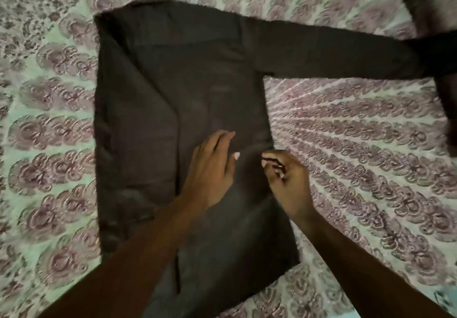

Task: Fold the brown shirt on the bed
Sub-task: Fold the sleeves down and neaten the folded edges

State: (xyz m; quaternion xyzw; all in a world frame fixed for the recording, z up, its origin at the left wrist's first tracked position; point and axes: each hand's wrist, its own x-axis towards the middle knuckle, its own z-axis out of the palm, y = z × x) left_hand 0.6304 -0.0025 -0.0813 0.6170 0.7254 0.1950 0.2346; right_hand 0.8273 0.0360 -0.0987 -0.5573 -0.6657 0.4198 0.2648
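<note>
patterned bedspread (346,169); brown shirt (173,82) is spread at frame centre. left hand (210,169) is laid flat on it; its frame-right edge is pinched by right hand (286,179). judged light, limp; best taken at seams.

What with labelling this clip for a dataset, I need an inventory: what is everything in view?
shirt: one, brown, spread on the bed, one side folded in, one sleeve stretched out to the right
bed: one, pale green cover with purple floral print, under the shirt
dark cloth: one, dark, upper right corner, blurred, kind unclear
left hand: one, flat on the shirt's lower middle
right hand: one, fingers curled, pinching the shirt's right edge
</note>
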